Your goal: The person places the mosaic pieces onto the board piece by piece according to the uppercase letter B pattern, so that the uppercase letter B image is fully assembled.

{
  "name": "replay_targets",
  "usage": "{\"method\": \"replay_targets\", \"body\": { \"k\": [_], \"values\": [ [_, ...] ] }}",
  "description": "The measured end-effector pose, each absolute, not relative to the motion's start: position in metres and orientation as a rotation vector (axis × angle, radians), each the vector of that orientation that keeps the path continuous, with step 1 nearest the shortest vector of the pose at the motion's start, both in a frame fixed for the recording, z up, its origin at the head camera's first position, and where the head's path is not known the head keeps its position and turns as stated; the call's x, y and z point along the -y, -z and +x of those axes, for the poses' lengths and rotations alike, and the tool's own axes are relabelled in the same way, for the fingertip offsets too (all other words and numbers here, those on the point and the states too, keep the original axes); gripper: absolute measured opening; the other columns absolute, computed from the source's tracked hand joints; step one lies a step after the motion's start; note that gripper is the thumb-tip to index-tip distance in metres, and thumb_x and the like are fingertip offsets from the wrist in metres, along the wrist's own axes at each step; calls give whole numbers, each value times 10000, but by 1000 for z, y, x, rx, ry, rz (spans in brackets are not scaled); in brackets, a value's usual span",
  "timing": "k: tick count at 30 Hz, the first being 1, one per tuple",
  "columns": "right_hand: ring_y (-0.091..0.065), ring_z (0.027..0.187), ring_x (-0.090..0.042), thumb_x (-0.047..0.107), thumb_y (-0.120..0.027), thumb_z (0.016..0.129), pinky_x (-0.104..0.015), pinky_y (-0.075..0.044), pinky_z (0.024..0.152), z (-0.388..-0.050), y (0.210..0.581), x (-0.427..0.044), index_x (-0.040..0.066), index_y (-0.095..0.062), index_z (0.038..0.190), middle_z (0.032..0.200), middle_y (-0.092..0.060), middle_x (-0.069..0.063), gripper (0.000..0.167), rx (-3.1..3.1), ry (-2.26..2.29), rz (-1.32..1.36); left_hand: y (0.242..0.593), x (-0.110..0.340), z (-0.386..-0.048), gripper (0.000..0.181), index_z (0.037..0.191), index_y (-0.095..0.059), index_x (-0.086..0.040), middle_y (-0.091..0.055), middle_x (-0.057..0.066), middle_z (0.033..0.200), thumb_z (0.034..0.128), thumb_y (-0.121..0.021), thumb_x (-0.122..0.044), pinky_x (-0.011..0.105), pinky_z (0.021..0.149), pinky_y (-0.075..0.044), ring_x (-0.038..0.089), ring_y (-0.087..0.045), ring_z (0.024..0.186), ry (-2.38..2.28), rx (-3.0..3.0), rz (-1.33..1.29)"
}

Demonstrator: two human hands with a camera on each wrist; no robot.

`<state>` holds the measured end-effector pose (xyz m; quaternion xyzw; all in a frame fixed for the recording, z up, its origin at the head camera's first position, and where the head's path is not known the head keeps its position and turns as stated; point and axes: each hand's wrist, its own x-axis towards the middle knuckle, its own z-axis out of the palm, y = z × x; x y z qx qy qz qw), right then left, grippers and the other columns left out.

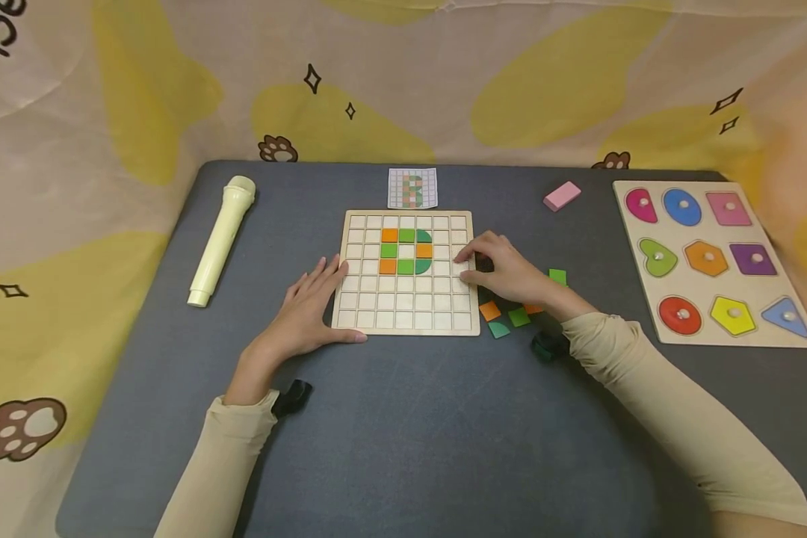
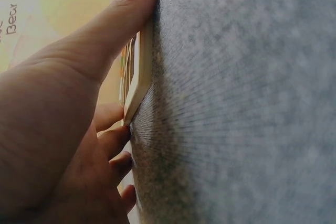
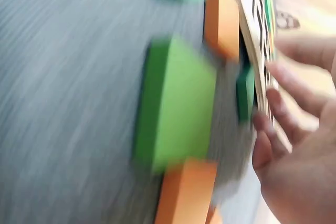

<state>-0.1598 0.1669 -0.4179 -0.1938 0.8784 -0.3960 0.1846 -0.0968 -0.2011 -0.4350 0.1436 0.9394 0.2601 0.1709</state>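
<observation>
A pale wooden grid board [image 1: 403, 333] lies mid-table. Orange, green and teal tiles [image 1: 406, 266] form a ring with rounded right corners around one bare cell. My left hand [image 1: 302, 310] rests along the board's left side, fingers spread, thumb at its front edge; the left wrist view shows the thumb [image 2: 113, 22] on the board's rim [image 2: 142, 72]. Over the right edge is my right hand [image 1: 507, 269], thumb and forefinger apart with no tile visible between them. Beside it lie loose tiles: orange [image 1: 489, 311], teal [image 1: 499, 329] and green [image 1: 519, 317].
Behind the board lies a printed pattern card [image 1: 412, 188]. A pink block [image 1: 562, 196] sits at the back right, near a knobbed shape puzzle [image 1: 702, 291]. On the left lies a cream microphone-shaped stick [image 1: 218, 246]. Another green tile [image 1: 557, 276] is behind the right wrist.
</observation>
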Motion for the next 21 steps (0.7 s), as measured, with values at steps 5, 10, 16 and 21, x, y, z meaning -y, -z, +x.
{"method": "replay_targets", "body": {
  "k": [5,10,16,21],
  "values": [
    [-418,1290,-362,134,-753,997,-547,-371,1085,-154,416,-191,59,-664,1349,1399,-515,-191,371,-2469,1056,-568,435,201,-97,1275,1728,-95,-167,-2,40,1809,811,-904,-527,617,1316,-14,291,49,1682,-733,-2662,403],
    [-360,1395,-387,166,-836,931,-642,-310,1170,-147,412,-212,103,-634,1408,1459,-501,-180,522,-2461,953,-562,434,202,-97,1262,1728,-97,-163,-7,50,1810,821,-898,-520,627,1312,-14,305,47,1681,-739,-2657,404],
    [-279,1452,-445,249,-943,811,-732,-184,1115,-138,408,-228,153,-559,1502,1578,-383,-199,796,-2412,856,-631,435,203,-97,1245,1727,-105,-159,-22,63,1810,833,-882,-542,642,1306,-18,321,34,1680,-750,-2655,411],
    [-240,1479,-447,204,-961,771,-714,-172,1095,-133,406,-235,176,-493,1557,1639,-314,-179,915,-2380,826,-670,435,202,-97,1258,1728,-101,-163,-14,55,1810,823,-892,-534,636,1309,-17,313,41,1680,-737,-2656,406]
  ]
}}
